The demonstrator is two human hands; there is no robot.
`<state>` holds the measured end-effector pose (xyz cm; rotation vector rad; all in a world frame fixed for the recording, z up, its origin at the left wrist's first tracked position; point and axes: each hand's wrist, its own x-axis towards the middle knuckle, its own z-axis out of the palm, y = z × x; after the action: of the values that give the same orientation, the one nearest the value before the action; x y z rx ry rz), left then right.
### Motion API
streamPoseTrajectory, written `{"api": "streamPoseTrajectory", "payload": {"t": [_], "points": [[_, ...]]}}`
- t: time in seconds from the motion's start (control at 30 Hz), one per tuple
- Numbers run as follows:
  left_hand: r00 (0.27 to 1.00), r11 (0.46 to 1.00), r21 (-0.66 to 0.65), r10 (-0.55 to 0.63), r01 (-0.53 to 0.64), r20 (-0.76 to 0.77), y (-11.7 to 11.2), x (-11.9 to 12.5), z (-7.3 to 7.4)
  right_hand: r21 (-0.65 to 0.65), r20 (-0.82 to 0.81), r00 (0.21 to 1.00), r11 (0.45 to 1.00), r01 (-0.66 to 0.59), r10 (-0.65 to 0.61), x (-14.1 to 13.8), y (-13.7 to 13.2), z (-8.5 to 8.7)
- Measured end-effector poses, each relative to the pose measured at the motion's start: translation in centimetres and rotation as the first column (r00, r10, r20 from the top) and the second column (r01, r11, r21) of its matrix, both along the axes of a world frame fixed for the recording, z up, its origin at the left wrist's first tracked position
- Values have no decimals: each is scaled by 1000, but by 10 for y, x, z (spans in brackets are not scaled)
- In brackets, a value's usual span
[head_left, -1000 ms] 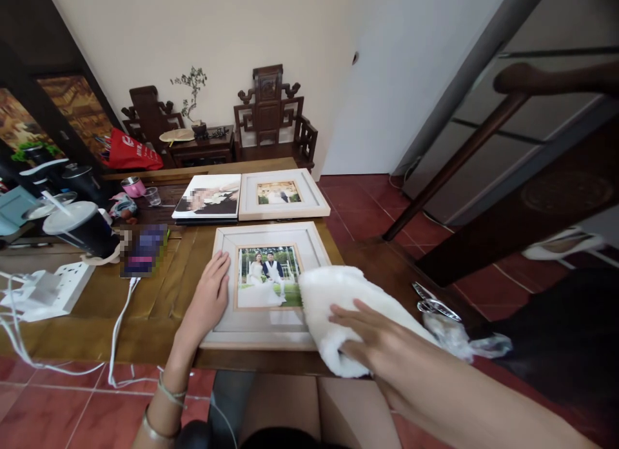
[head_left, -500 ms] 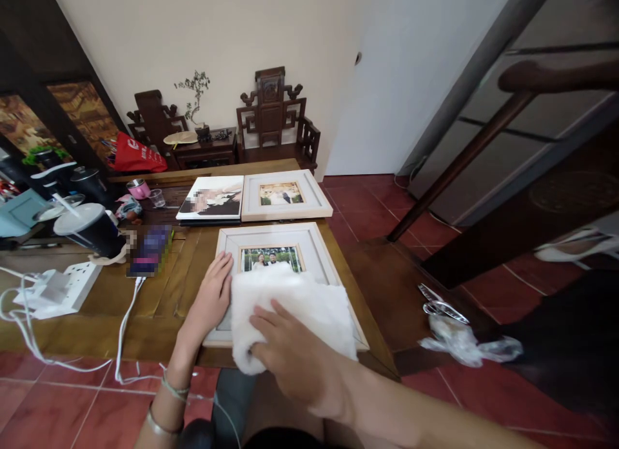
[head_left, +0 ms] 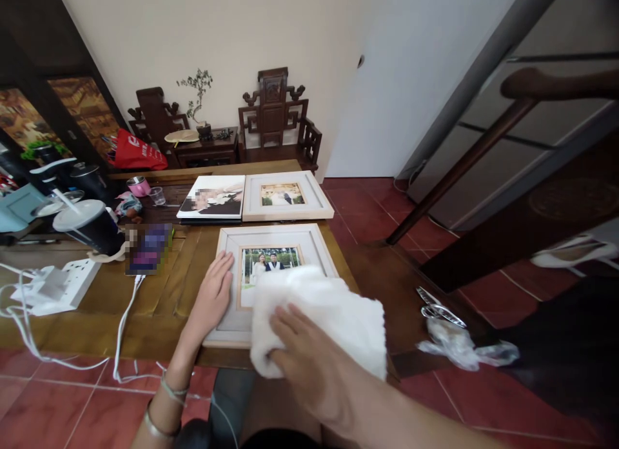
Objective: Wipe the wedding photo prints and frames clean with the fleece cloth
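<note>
A light wooden picture frame [head_left: 319, 249] with a grey-white inner border lies flat on the wooden table, its photo of two people partly covered. My left hand [head_left: 215, 293] rests along the frame's left edge, fingers stretched out and flat. Under my right hand [head_left: 309, 365] a fluffy white cloth [head_left: 333, 307] is pressed on the frame's lower right part. The thumb and fingers of that hand are bent into the cloth, which hangs over the frame's right and lower edges.
Behind lie another framed photo [head_left: 314, 200] and a picture panel [head_left: 227, 197]. To the left are a lidded cup [head_left: 91, 226], a phone [head_left: 149, 249] on a cable and a power strip [head_left: 80, 284]. Scissors [head_left: 440, 307] and a plastic bag [head_left: 454, 346] lie at right.
My right hand has slid the white cloth to the right across the frame, uncovering more of the photo. My left hand has stayed at the frame's left edge.
</note>
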<state>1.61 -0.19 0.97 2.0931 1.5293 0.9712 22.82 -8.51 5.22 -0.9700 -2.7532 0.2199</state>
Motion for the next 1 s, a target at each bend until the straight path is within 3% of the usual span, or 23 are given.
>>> {"api": "streamPoseTrajectory", "payload": {"t": [0.13,0.23,0.33,0.5,0.6,0.7,0.8,0.9,1.0], "points": [[997,999,-46,-6,10,81,-5,0,8,55,70,991,992,-115,111,-49,5,7],[999,998,-33,-46,47,28,-6,-1,11,136,98,989,983,-120,107,-50,6,10],[994,997,-29,-79,77,-78,-5,-2,10,160,105,994,985,-58,42,-18,-1,3],[977,994,-4,-105,106,-185,-3,-2,7,288,17,981,940,182,-196,54,-22,-9],[971,992,12,-122,127,-206,-3,-2,8,322,45,973,926,199,-225,80,-17,-15],[964,990,25,-130,139,-232,-2,-2,9,269,19,974,940,211,-225,92,10,-21],[964,989,36,-130,142,-230,-2,-2,8,227,23,969,945,234,-245,96,54,-21],[973,990,53,-117,130,-199,-2,-2,6,251,33,948,920,300,-318,88,97,-9],[979,991,69,-100,114,-179,-2,-3,4,289,6,953,913,288,-303,58,127,9]]}}
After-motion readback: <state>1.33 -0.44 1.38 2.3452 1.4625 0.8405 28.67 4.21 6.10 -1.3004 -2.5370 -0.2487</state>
